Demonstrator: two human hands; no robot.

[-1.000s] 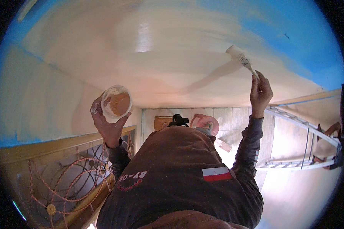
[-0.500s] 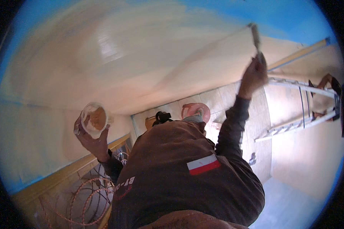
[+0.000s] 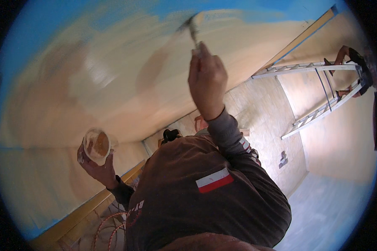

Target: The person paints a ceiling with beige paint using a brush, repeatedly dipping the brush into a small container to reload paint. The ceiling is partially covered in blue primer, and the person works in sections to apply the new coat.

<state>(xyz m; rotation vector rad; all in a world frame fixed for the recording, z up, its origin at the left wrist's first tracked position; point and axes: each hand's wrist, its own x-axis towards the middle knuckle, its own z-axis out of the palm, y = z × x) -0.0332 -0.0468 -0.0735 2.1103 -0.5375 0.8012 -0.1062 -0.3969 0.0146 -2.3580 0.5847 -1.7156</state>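
My right hand (image 3: 207, 85) grips a paintbrush (image 3: 192, 29) by its handle, high on the wall (image 3: 121, 71) where beige paint meets blue. The bristles are blurred and look to be at the painted surface; a soft shadow falls beside them. At the lower left, my left hand (image 3: 94, 165) is wrapped round a pale plastic cup (image 3: 97, 145) with orange-beige paint inside and white smears on it. The cup is held out from the wall, away from the brush.
An aluminium stepladder (image 3: 305, 127) stands at the right, with another person (image 3: 358, 60) on it. A wooden trim (image 3: 297, 37) runs along the upper right. Metal scrollwork (image 3: 109, 221) shows at lower left. A pink object (image 3: 200, 123) on the tiled floor (image 3: 264, 108) is mostly hidden.
My right hand and brush have swept up and leftward to the blue edge. My left hand and cup sit further left and lower in view; the whole view has tilted.
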